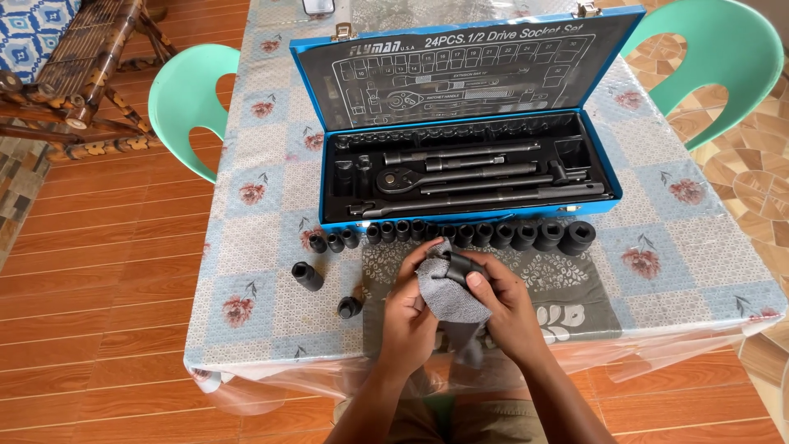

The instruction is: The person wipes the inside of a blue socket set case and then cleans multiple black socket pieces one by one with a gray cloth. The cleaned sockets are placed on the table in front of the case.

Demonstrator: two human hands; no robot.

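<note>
Far left of the hands: green chair (185, 103) at the table (255, 222) edge, wooden bench (74, 74) beyond it.

Left of the hands, on the floral cloth: two loose sockets — a bigger one (307, 275) on its side, a smaller one (350, 307) nearer the left hand, both apart from the row.

Left hand (408, 308): fingers curled around a grey rag (448, 296), gripping it from the left side. Rag is bunched up, a tail hangs down between the wrists.

Socket (462, 265) sits between both hands, half wrapped in the rag. Black, matte, cylindrical, tilted on its side; only the upper end shows — the rest is hidden under cloth and fingers.

Right hand (505, 308): closed on the socket and rag from the right, thumb pressed on top of the socket.

Under the hands: dark patterned mat (567, 292).

Just above the hands: row of black sockets (448, 233) standing upright, small on the left, growing to the largest at the right end.

Behind the row: open blue case (460, 123), lid up, black tray holding a ratchet (456, 175) and extension bars.

Far right: second green chair (719, 53).
</note>
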